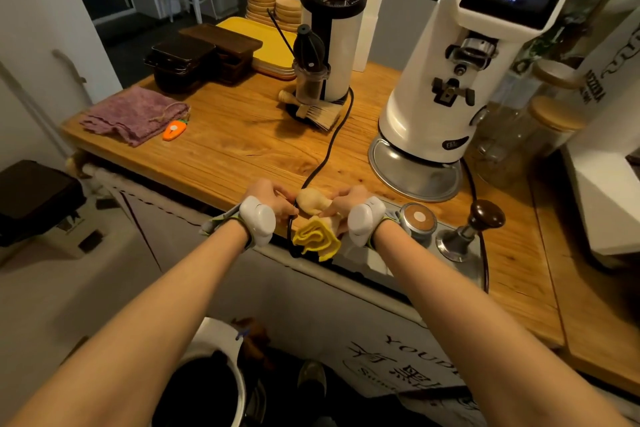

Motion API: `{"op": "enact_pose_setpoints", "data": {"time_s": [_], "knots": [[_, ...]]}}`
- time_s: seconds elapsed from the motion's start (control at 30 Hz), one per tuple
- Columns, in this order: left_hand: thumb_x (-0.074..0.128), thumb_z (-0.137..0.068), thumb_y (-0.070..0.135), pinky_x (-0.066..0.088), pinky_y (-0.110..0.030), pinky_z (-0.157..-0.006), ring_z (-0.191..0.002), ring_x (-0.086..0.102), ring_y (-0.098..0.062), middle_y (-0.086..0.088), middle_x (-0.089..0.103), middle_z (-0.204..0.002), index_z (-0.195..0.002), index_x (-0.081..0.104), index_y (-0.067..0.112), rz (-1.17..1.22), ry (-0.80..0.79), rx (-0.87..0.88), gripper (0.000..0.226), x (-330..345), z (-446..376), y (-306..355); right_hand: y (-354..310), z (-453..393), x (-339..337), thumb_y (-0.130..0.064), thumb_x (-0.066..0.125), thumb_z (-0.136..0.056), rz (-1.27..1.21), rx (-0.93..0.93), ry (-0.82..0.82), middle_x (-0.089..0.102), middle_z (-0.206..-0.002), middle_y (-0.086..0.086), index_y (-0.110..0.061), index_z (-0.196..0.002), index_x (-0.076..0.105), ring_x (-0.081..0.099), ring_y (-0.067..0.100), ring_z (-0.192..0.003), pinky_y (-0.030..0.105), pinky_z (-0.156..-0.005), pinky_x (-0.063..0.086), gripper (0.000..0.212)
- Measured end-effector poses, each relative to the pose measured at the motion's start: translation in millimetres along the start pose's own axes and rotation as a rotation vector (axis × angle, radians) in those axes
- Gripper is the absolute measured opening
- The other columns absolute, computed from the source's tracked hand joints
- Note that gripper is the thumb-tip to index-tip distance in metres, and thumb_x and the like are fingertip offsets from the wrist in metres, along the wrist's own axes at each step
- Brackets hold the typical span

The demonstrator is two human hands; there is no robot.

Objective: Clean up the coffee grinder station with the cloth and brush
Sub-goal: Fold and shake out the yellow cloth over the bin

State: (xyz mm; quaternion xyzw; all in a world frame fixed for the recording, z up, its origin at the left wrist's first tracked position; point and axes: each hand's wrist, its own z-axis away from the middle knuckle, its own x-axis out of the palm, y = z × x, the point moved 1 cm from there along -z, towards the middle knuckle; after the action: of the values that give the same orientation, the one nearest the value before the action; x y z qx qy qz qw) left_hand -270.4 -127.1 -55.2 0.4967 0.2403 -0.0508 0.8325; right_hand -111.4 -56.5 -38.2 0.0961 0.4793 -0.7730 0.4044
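A head-worn camera looks down along two bare forearms to the near edge of a wooden counter (242,149). Both hands meet there over a yellow cloth (317,239). The left hand (268,199) and the right hand (346,206) each pinch one end of the cloth, so both grips are closed on it. The cloth is bunched and twisted between them, with a pale wad above and a ruffled yellow fold hanging just over the counter's front edge. A white tracker is strapped to each wrist.

Further back on the counter, a wooden-handled brush (313,111) lies on its side against the foot of a black and white grinder (332,28), well apart from the hands. A black cable (329,149) runs from that grinder toward the person and passes just beside the left hand. To the right stands a larger white grinder (460,62) with a lit screen, set on a round metal base. A tamper (472,229) with a dark knob sits at the near right edge. A purple cloth (135,113) lies flat at the far left, with a small carrot-shaped object (175,130) touching its near edge.

The step in hand looks like wringing or refolding the cloth before wiping; the brush appears untouched. The next move probably calls for shaping the cloth into a flat pad, then carrying it to the grinder bases while keeping clear of the cable.
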Motion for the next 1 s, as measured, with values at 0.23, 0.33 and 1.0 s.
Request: {"op": "enact_pose_setpoints", "data": {"time_s": [0.23,0.33,1.0], "knots": [[0.08,-0.071,0.01,0.048,-0.015,-0.043,-0.055,0.057,-0.011,-0.002,0.063,-0.068,-0.081,0.065,0.012,-0.036,-0.045,-0.007,0.018,5,-14,7,-4,-20,-7,-0.012,0.07,-0.079,0.032,-0.015,0.117,0.068,-0.107,0.011,-0.009,-0.105,0.07,0.063,0.026,-0.104,0.037,-0.091,0.054,0.026],[0.08,-0.071,0.015,0.043,-0.012,-0.036,-0.046,0.057,-0.006,0.0,0.063,-0.064,-0.08,0.065,0.013,-0.02,-0.034,0.001,0.018,6,-18,9,-8,-27,-14,-0.012,0.072,-0.077,0.012,0.001,0.109,0.067,-0.114,0.01,-0.012,-0.109,0.068,0.063,0.027,-0.108,0.04,-0.094,0.053,0.032],[0.078,-0.072,0.005,0.042,-0.014,-0.034,-0.033,0.055,-0.004,-0.008,0.067,-0.067,-0.091,0.069,0.0,0.121,-0.087,0.003,0.022,-6,-69,27,-33,-104,-52,-0.014,0.066,-0.082,-0.037,-0.028,0.172,0.064,-0.122,0.013,-0.013,-0.125,0.06,0.06,0.029,-0.114,0.031,-0.088,0.05,0.043]]}}
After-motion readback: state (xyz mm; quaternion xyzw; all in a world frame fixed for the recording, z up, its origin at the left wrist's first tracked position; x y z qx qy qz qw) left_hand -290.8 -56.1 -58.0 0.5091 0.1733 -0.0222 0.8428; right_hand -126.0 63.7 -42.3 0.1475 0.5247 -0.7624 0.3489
